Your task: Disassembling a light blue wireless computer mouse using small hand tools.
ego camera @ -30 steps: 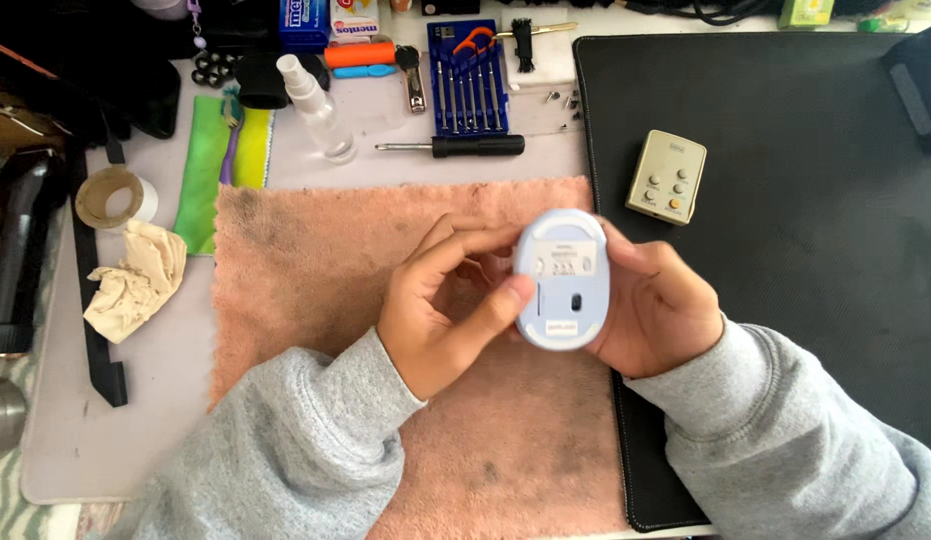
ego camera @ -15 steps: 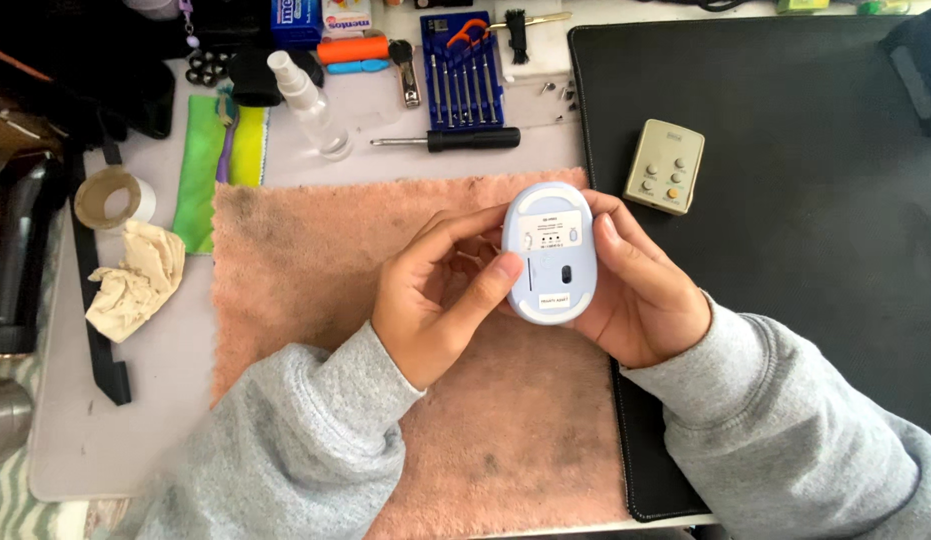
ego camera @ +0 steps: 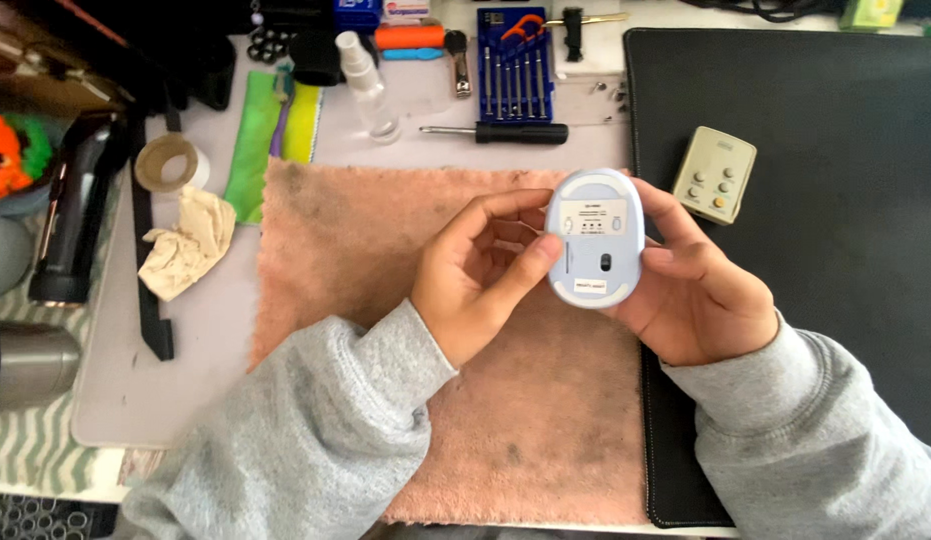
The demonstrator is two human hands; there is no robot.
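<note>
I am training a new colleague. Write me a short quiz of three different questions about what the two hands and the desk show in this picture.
1. True or false: the pale blue oval computer mouse is held with its underside facing up.
2. Multiple choice: what lies directly under both hands? A) black desk mat B) pink fuzzy cloth C) green cloth
3. Fill in: the small beige remote with round buttons rests on the ____ desk mat.

Key
1. True; the left hand and right hand grip it from either side.
2. B, the pink fuzzy cloth.
3. black
</note>
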